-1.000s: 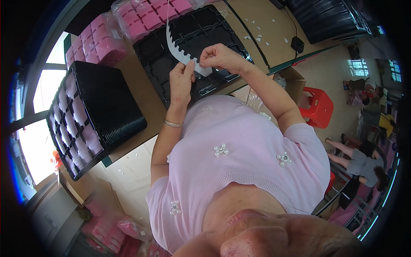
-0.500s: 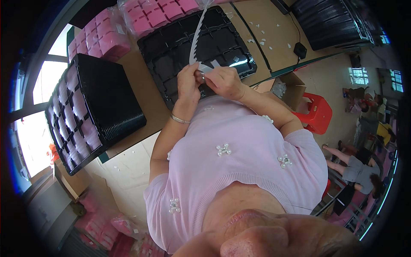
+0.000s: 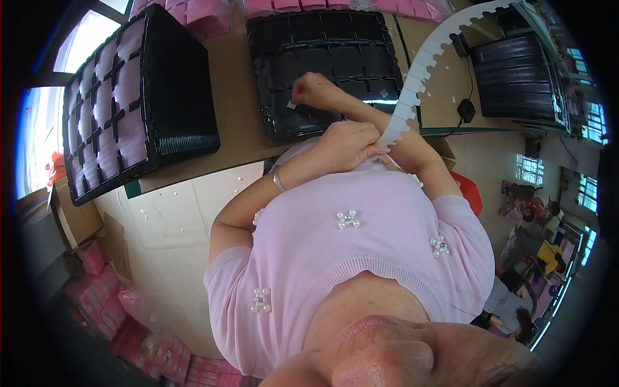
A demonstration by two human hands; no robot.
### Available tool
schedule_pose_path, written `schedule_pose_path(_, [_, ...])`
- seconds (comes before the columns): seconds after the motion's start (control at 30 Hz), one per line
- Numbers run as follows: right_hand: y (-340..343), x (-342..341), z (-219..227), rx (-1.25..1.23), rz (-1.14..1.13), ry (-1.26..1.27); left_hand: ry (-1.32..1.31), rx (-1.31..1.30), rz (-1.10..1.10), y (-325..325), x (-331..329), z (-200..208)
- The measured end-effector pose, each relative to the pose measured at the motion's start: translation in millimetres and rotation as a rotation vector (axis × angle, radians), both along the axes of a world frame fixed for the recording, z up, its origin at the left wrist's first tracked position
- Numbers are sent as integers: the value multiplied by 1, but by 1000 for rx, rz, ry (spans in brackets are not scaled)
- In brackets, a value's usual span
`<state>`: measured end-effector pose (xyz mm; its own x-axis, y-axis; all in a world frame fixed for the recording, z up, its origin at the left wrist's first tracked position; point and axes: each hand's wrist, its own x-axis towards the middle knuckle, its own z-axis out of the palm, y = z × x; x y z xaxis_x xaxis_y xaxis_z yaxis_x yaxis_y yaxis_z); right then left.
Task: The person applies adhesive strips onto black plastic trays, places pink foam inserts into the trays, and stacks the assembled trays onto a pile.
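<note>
Risk: I am judging that the small white label (image 3: pixel 291 104) could land crooked or in the wrong cell of the black tray (image 3: pixel 329 64), since the arms are crossing and the wrist is hiding part of the cell.
Second risk: the long toothed strip (image 3: pixel 412 84) is arching free over the tabletop's far edge; a tug from the hand could whip it across the tray.
Right hand (image 3: pixel 313 90): I am seeing it reaching over the tray, fingers curled, pinching the label at the fingertips, low over a cell near the tray's near-left part.
Left hand (image 3: pixel 348 142): it is closing around the strip's lower end, held at the chest, just off the tabletop's near edge.
Label and hands: the label is sitting at the right hand's tips, apart from the left hand.
Also in view: a second black tray of pink packs (image 3: pixel 122 97) is lying toward the tabletop's left edge.
</note>
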<state>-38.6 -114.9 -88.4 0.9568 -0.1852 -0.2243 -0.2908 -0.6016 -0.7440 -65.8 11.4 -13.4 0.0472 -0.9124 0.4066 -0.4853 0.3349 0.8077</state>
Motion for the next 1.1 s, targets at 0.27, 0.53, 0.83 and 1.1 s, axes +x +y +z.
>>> schedule_pose_path(0.27, [25,18,-14,-470,28,220,99,59,116,13,8,-5])
schedule_pose_path(0.53, [22,19,-12,-417,43,228,139,84,91,10,9,-9])
schedule_pose_path(0.83, [37,7,-2,-666,400,-53,76,60,65,11,10,-9])
schedule_pose_path(1.1, [20,-38,-23,-119,97,-312,44,-79,22,11,10,-18])
